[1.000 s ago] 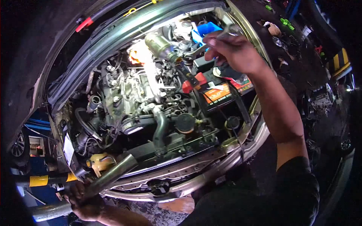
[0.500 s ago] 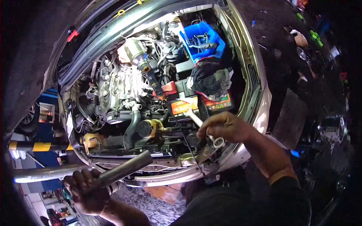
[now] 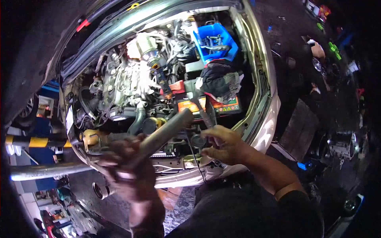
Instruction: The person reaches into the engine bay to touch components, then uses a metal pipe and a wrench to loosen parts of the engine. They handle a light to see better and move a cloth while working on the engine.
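My left hand (image 3: 129,166), blurred, is wrapped round a thick metal pipe (image 3: 166,133) over the front of the engine bay. The pipe slants up to the right, its far end near the battery (image 3: 228,106). To its right my right hand (image 3: 225,144) has bent fingers, with a gap between thumb and forefinger. A wrench (image 3: 201,110) runs from the upper edge of this hand across the battery; its lower end is hidden by the fingers. Dark gloves (image 3: 220,81) lie on the back of the battery.
A blue bin (image 3: 234,49) with metal parts sits at the back right of the engine bay. A work lamp (image 3: 158,77) lies over the engine. Left of the car is a black-and-yellow bar (image 3: 39,142). A flat panel (image 3: 298,129) and scattered parts are on the floor at right.
My left hand has moved right and up with the pipe, whose end is now near the wrench. My right hand has shifted slightly left, and the wrench has turned steeper, its ring end now hidden.
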A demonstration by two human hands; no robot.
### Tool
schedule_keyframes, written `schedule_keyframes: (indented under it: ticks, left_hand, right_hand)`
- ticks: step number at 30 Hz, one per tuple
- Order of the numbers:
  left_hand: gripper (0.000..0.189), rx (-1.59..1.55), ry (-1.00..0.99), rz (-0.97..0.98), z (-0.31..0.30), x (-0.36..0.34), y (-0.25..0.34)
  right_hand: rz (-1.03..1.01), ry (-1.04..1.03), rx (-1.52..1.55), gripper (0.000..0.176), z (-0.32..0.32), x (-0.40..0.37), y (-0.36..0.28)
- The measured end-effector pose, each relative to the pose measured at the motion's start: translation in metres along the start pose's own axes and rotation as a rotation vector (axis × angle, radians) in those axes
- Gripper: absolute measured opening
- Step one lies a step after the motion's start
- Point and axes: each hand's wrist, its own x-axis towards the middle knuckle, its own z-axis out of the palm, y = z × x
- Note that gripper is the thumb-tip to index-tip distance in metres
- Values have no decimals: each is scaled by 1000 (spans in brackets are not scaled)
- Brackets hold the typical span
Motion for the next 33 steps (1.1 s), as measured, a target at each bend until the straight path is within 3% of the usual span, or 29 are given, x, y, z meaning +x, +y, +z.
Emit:
schedule_keyframes:
  ticks: [1, 2, 3, 4, 6, 8, 9, 10, 12, 13, 15, 16, 17, 18, 19, 20, 23, 24, 26, 28, 30, 31, 32, 33]
  left_hand:
    - [21, 280, -24, 14, 4, -15, -3]
    - [27, 295, -175, 57, 6, -24, -6]
    - [33, 320, -323, 94, 8, -28, -9]
    - [33, 239, -505, 164, 12, -23, -12]
    - [29, 237, -540, 243, 20, -42, -17]
    - [26, 152, -669, 207, 14, -58, -25]
    - [26, 152, -665, 215, 14, -66, -27]
    - [28, 223, -717, 266, 16, -73, -29]
    - [31, 273, -778, 332, 12, -80, -34]
    - [35, 309, -793, 233, 7, -82, -38]
    - [47, 443, -803, 27, -2, -50, -32]
    - [49, 373, -508, -58, -3, -42, -38]
    - [50, 298, -214, -148, -5, -36, -46]
    - [51, 572, -166, -132, -25, -23, -70]
    - [52, 843, -46, -332, -29, -1, -81]
    - [53, 963, 27, -366, -38, 19, -101]
    - [69, 1125, 116, -546, -57, 60, -170]
    - [66, 1215, 115, -489, -66, 67, -197]
    - [69, 1328, 57, -773, -52, 87, -209]
    - [50, 1315, 88, -846, -46, 96, -218]
    - [40, 1356, 92, -856, -44, 105, -222]
    - [32, 1227, 203, -792, -43, 101, -223]
    - [29, 1294, 186, -595, -51, 98, -223]
    - [28, 1306, 215, -545, -47, 98, -217]
  right_hand:
    - [29, 47, -55, 42, 0, 1, -11]
    - [47, 87, -103, 49, 2, 5, -21]
    - [-18, 117, -136, 67, 3, 7, -27]
    - [-89, 170, -360, 74, 4, 9, -16]
    - [27, 211, -465, 76, 3, 10, -20]
    - [-71, 249, -377, 72, 4, 10, 6]
    - [119, 251, -214, 64, 9, 12, 9]
    - [116, 259, -224, 64, 10, 13, 5]
    - [-174, 174, -558, 53, 8, 21, -21]
    - [-154, 167, -632, 45, 7, 26, -25]
    - [-211, 210, -609, 45, -2, 30, -11]
    - [-268, 240, -567, 44, -8, 31, -3]
    - [-199, 289, -578, 45, -13, 33, 0]
    - [-234, 335, -584, 46, -22, 37, 4]
    - [-277, 364, -567, 47, -34, 41, 12]
    - [-318, 393, -548, 47, -45, 43, 20]
    - [-329, 439, -434, 42, -77, 57, 38]
    - [-392, 449, -368, 39, -87, 62, 45]
    - [-390, 447, -404, 35, -103, 67, 56]
    - [-415, 463, -285, 36, -112, 71, 78]
    - [-428, 468, -269, 38, -115, 73, 91]
    - [-451, 470, -265, 38, -117, 74, 96]
    - [-474, 468, -260, 38, -118, 75, 98]
    - [-439, 483, -173, 34, -117, 75, 99]
